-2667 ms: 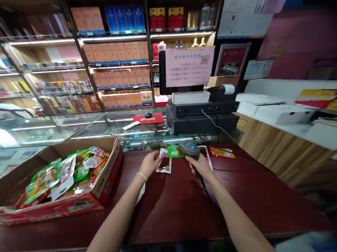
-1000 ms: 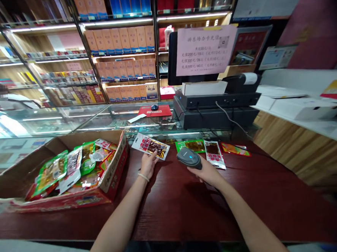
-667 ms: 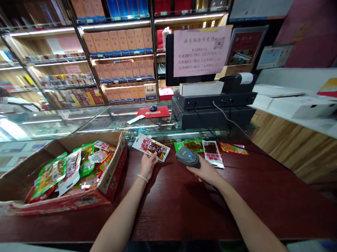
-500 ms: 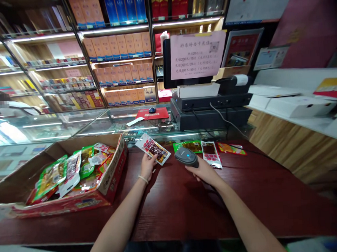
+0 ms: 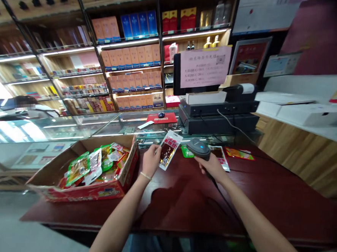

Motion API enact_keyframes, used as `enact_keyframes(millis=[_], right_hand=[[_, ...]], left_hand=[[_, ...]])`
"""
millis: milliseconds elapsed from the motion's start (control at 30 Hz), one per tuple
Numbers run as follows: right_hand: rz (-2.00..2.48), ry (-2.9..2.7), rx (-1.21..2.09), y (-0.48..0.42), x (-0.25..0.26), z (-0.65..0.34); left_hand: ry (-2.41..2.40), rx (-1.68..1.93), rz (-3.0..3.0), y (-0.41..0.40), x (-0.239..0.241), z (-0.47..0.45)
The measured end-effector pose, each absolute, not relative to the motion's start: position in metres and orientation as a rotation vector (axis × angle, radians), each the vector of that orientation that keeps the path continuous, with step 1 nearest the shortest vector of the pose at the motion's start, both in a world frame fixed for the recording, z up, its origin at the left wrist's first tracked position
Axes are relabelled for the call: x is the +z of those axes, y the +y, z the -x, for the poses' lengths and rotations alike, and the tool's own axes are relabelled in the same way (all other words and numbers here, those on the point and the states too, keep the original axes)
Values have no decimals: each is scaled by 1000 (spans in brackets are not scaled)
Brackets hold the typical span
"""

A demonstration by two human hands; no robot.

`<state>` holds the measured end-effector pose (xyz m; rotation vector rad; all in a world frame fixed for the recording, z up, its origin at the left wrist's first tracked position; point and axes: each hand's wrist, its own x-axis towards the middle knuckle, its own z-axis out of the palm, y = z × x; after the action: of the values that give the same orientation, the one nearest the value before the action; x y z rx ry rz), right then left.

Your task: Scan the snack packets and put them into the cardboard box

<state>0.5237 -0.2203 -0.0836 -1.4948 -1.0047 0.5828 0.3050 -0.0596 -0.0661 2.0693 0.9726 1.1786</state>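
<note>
My left hand (image 5: 150, 161) grips a red and white snack packet (image 5: 170, 149) and holds it up above the dark red counter (image 5: 190, 200), tilted upright. My right hand (image 5: 213, 167) is closed round the handle of a grey barcode scanner (image 5: 198, 148), whose head sits close to the right of the packet. Its black cable runs back along my right forearm. Behind the scanner lie a green packet (image 5: 187, 152), a red and white packet (image 5: 222, 157) and an orange packet (image 5: 239, 153), flat on the counter.
An open cardboard box (image 5: 86, 186) with several snack packets stands at the left of the counter. A black cash register (image 5: 219, 115) with a pink notice (image 5: 205, 66) stands behind. Glass display cases and stocked shelves fill the back; a person sits far left.
My left hand has lifted the packet off the counter and turned it from lying slanted to nearly upright, closer to the scanner. The view has swung to the left.
</note>
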Motion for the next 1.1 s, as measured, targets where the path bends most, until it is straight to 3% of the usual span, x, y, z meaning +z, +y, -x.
enact_keyframes(millis=[200, 300, 500, 733, 1100], right_hand=[[1485, -1013, 617, -207, -76, -495], [1463, -1061, 634, -197, -75, -476], [1466, -1132, 675, -186, -72, -454], [1487, -1142, 605, -182, -78, -467], [1570, -994, 524, -213, -74, -531]], left_hand=[[1291, 1417, -2174, -33, 4, -193], [1464, 1483, -2073, -7, 3, -127], [1720, 1219, -2229, 24, -31, -54], [1493, 1169, -2368, 7, -26, -95], [835, 1067, -2484, -50, -20, -247]])
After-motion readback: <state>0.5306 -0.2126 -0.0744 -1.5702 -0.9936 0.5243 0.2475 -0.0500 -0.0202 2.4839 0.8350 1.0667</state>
